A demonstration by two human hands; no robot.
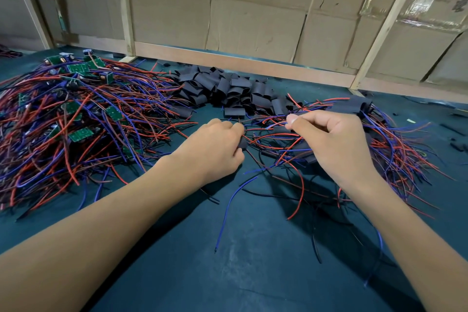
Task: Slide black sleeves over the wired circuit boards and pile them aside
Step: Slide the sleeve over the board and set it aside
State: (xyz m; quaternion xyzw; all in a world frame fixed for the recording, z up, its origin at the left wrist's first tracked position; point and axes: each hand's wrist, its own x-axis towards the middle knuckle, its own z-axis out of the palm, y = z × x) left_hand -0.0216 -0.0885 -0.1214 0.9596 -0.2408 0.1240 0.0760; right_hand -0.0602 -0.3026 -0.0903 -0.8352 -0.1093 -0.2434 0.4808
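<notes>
Dark teal surface (253, 273) carries everything; landmark is the heap of empty black sleeves (228, 88), lying at the far middle near the wooden rail (240, 63) and cardboard wall (253, 7). Left of the sleeve heap: a big tangle of unsleeved green circuit boards with red, blue and black wires (71, 119), boards mostly at its far and middle parts. Right of the sleeve heap: a smaller pile of sleeved boards (379, 139), black sleeves at its far end, wires fanning toward the near right. Just in front of the sleeve heap, both hands meet. Left hand (215, 144) rests low on the surface, fingers curled, pinching a black sleeve (242, 144) at its fingertips; only a small part of that sleeve shows, board inside not visible. Right hand (331, 139) is just beside it, fingers curled, thumb and forefinger pinching a bunch of wires (268, 132) that run from the held sleeve. Loose ends of those wires, blue, red and black, trail over the surface toward the near edge between the forearms. Small black scraps (455, 132) lie far right of the sleeve heap.
</notes>
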